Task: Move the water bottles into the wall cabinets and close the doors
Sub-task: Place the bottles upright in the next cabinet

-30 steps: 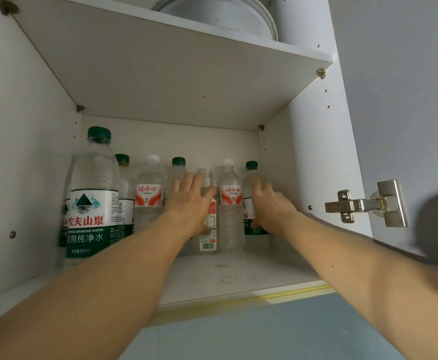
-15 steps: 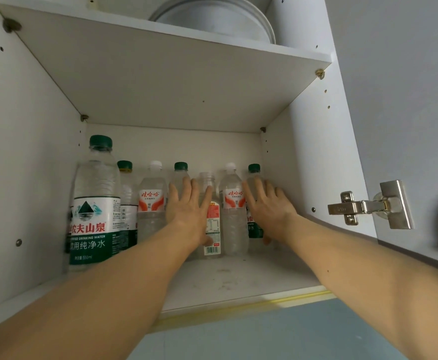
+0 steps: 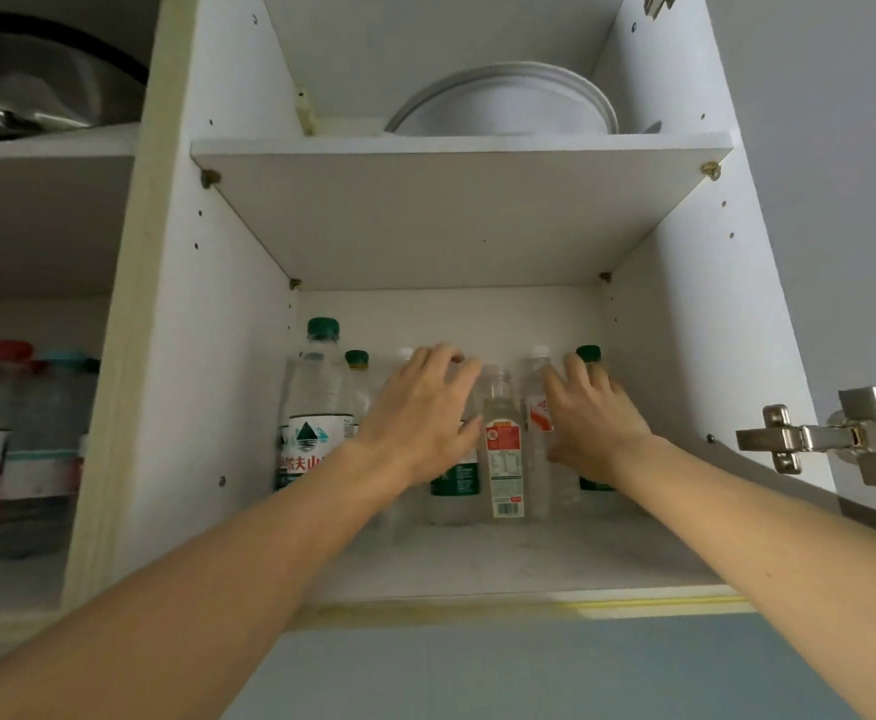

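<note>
Head view looks up along two bare forearms into an open white wall cabinet [image 3: 711,356]. On its lower shelf [image 3: 529,558], the left hand [image 3: 420,413] and right hand [image 3: 594,418] lie flat with fingers straight, pressing against a row of clear plastic water bottles with green, white and clear caps [image 3: 502,444] standing upright near the back wall. Filled and sealed, the bottles are probably fairly heavy, with smooth, thin walls that give under pressure; gripping mid-body around the label, or pushing low, seems safest against tipping. Beyond, stacked white plates [image 3: 508,103] sit on the upper shelf.
</note>
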{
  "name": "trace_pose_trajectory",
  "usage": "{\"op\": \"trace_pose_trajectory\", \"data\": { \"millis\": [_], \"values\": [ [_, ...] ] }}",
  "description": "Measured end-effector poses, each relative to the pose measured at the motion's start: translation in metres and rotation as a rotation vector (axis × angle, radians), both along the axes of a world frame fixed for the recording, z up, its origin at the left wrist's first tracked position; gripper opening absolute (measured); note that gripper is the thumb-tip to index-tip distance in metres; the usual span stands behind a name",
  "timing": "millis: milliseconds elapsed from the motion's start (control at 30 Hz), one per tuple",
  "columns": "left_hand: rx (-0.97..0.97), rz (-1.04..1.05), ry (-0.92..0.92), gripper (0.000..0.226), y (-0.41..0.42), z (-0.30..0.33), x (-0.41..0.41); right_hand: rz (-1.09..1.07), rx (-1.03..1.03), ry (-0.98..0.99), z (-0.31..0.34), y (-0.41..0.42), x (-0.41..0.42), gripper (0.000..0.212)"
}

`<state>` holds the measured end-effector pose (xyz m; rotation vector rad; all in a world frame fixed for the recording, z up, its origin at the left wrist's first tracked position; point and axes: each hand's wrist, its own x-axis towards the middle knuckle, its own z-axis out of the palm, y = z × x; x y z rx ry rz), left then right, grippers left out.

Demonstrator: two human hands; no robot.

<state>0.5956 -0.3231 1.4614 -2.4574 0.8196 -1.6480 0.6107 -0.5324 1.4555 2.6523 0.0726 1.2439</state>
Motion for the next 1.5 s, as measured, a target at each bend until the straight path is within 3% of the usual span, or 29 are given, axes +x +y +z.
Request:
{"op": "trace_pose_trajectory", "data": {
  "millis": [133, 333, 433, 500, 567, 733, 1067, 1367, 1500],
  "values": [
    [-0.046, -0.030, -0.165, 0.053, 0.042, 0.005, -0.060, 0.370, 0.132, 0.021, 0.005, 0.044, -0.020, 0.075],
    [-0.178, 0.059, -0.318, 0.046, 0.122, -0.002, -0.115, 0.762, 0.329, 0.214, -0.004, 0.128, -0.043, 0.085],
    [-0.220, 0.151, -0.341, 0.052, 0.156, -0.012, -0.115, 0.784, 0.468, 0.380, -0.009, 0.160, -0.043, 0.091],
    [-0.260, 0.156, -0.319, 0.057, 0.174, -0.021, -0.107, 0.800, 0.568, 0.472, -0.011, 0.177, -0.038, 0.074],
    [-0.319, 0.058, -0.279, 0.061, 0.185, -0.030, -0.096, 0.795, 0.626, 0.487, -0.013, 0.188, -0.032, 0.061],
    [-0.442, -0.197, -0.322, 0.056, 0.192, -0.042, -0.075, 0.786, 0.688, 0.524, -0.014, 0.207, -0.011, 0.055],
    [-0.436, -0.228, -0.328, 0.052, 0.193, -0.042, -0.074, 0.736, 0.735, 0.625, -0.003, 0.244, 0.011, 0.041],
    [-0.424, -0.239, -0.359, 0.051, 0.193, -0.045, -0.073, 0.636, 0.698, 0.481, -0.013, 0.256, -0.002, 0.039],
    [-0.414, -0.250, -0.375, 0.053, 0.195, -0.042, -0.070, 0.589, 0.608, 0.208, -0.016, 0.256, -0.022, 0.069]
  ]
}}
